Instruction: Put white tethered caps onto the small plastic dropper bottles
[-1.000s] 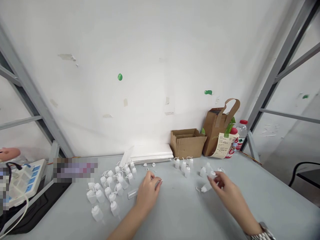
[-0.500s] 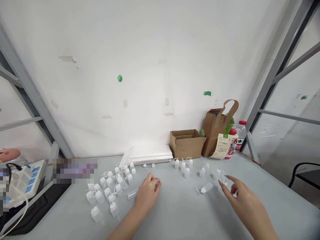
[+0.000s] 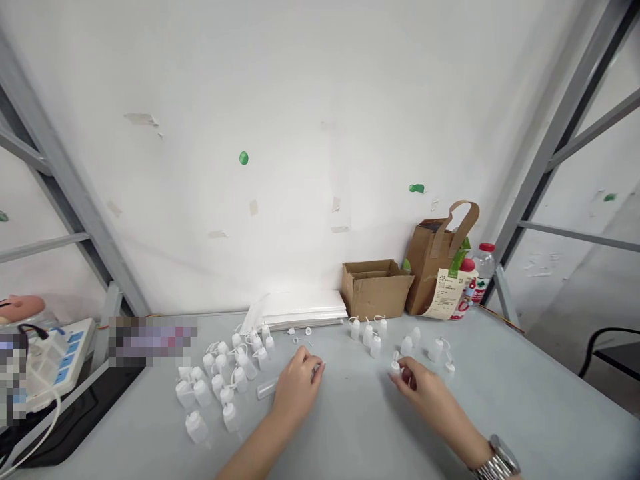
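My right hand pinches a small translucent squeeze bottle, its white top showing at my fingertips and the rest hidden by the fingers. Resting on the table, my left hand has thumb and forefinger pressed together; whatever is between them, if anything, is too small to make out. A clear tube-like piece lies beside my left wrist. Many similar bottles stand in a cluster to the left. Several more bottles are spread beyond my right hand, along with a bottle with a loop strap.
Loose small caps lie before a stack of white sheets. An open cardboard box, a brown paper bag and a red-capped drink bottle stand along the wall. On the left are a power strip and a black panel.
My right hand has moved left and closed on the squeeze bottle that was lying on its side. My left hand keeps its place and pinch.
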### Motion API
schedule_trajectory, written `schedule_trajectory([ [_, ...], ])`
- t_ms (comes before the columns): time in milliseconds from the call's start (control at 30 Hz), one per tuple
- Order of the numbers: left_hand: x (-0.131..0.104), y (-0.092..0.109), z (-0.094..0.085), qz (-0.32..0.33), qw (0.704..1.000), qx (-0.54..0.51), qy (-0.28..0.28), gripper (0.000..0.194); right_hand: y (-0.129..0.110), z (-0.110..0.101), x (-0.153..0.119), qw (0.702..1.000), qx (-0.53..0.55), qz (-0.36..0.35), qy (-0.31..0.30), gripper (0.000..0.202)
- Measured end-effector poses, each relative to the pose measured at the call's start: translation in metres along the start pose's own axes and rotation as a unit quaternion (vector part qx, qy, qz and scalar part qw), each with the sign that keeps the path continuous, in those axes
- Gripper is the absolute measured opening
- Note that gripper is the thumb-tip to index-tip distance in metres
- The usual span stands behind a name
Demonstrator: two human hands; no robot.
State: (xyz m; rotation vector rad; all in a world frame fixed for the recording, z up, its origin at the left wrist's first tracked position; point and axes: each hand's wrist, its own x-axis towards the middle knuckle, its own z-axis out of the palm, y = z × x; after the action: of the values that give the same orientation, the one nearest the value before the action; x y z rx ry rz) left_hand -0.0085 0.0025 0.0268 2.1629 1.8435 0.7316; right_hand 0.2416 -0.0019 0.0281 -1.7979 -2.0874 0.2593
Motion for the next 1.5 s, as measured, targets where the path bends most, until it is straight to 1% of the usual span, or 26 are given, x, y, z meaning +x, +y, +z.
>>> schedule_trajectory([
  [33,0.0,0.0,0.0,0.0,1.0,0.001,0.001,0.027,0.0,0.001,0.0,0.999,0.035,0.021,-0.014,0.015],
  [100,0.0,0.001,-0.001,0.001,1.0,0.001,0.001,0.027,0.002,0.002,-0.001,0.997,0.064,0.041,-0.028,0.017],
  [167,0.0,0.002,-0.001,0.002,1.0,0.0,0.0,0.027,0.005,0.003,-0.001,0.996,0.077,0.048,-0.026,0.02],
  [233,0.0,0.002,-0.001,0.003,1.0,-0.003,-0.002,0.027,0.007,-0.001,-0.002,0.994,0.095,0.051,-0.021,0.028],
  [333,0.002,0.001,-0.001,0.004,1.0,-0.006,-0.003,0.027,0.01,-0.013,-0.003,0.99,0.124,0.059,-0.015,0.042],
  [400,0.002,0.0,-0.001,0.003,1.0,-0.016,-0.002,0.027,0.012,-0.024,-0.003,0.989,0.133,0.065,-0.001,0.044],
  [433,0.002,0.0,0.0,0.001,1.0,-0.022,-0.002,0.027,0.014,-0.03,-0.002,0.989,0.13,0.066,0.016,0.044],
  [500,0.002,0.0,0.001,-0.005,0.999,-0.035,-0.004,0.027,0.018,-0.039,0.002,0.991,0.095,0.049,0.077,0.042],
  [533,0.002,0.0,0.001,-0.007,0.999,-0.041,-0.005,0.027,0.02,-0.042,0.006,0.992,0.058,0.028,0.112,0.039],
  [600,0.002,-0.001,0.001,-0.012,0.999,-0.052,-0.006,0.027,0.025,-0.046,0.016,0.985,-0.045,-0.03,0.163,0.03],
  [633,0.002,-0.001,0.001,-0.014,0.998,-0.058,-0.006,0.027,0.026,-0.047,0.022,0.978,-0.103,-0.062,0.172,0.025],
  [667,0.002,-0.001,0.001,-0.015,0.998,-0.064,-0.005,0.027,0.026,-0.048,0.028,0.969,-0.158,-0.086,0.169,0.02],
  [733,0.002,-0.001,0.0,-0.017,0.997,-0.072,-0.002,0.027,0.025,-0.048,0.04,0.952,-0.242,-0.114,0.147,0.011],
  [800,0.002,-0.001,0.0,-0.017,0.996,-0.082,0.006,0.027,0.021,-0.046,0.048,0.943,-0.285,-0.123,0.118,0.006],
  [900,0.002,0.0,-0.001,-0.022,0.991,-0.128,0.026,0.025,0.016,-0.04,0.055,0.943,-0.296,-0.131,0.081,0.006],
  [967,0.002,0.001,-0.001,-0.03,0.983,-0.18,0.037,0.023,0.016,-0.035,0.057,0.945,-0.29,-0.135,0.07,0.01],
  [1067,0.002,0.003,-0.001,-0.055,0.963,-0.259,0.043,0.022,0.019,-0.033,0.059,0.946,-0.284,-0.138,0.07,0.013],
  [1133,0.002,0.004,-0.002,-0.08,0.947,-0.307,0.038,0.023,0.017,-0.04,0.056,0.949,-0.272,-0.133,0.088,0.013],
  [1200,0.003,0.005,-0.003,-0.109,0.928,-0.354,0.024,0.026,0.006,-0.051,0.05,0.957,-0.226,-0.13,0.126,0.012],
  [1233,0.003,0.005,-0.003,-0.121,0.918,-0.378,0.017,0.027,-0.003,-0.056,0.045,0.964,-0.178,-0.135,0.144,0.012],
  [1267,0.004,0.005,-0.003,-0.13,0.907,-0.402,0.011,0.027,-0.014,-0.061,0.039,0.971,-0.121,-0.149,0.141,0.013],
  [1333,0.006,0.005,-0.003,-0.139,0.883,-0.448,0.011,0.028,-0.041,-0.062,0.027,0.977,-0.012,-0.201,0.071,0.015],
  [1367,0.007,0.004,-0.003,-0.139,0.87,-0.472,0.017,0.029,-0.054,-0.059,0.022,0.975,0.027,-0.217,0.034,0.015],
  [1433,0.01,0.002,-0.004,-0.136,0.846,-0.514,0.032,0.032,-0.077,-0.046,0.015,0.968,0.07,-0.241,-0.021,0.012],
  [1500,0.012,0.0,-0.006,-0.132,0.831,-0.539,0.045,0.034,-0.092,-0.028,0.015,0.963,0.081,-0.253,-0.052,0.007],
])
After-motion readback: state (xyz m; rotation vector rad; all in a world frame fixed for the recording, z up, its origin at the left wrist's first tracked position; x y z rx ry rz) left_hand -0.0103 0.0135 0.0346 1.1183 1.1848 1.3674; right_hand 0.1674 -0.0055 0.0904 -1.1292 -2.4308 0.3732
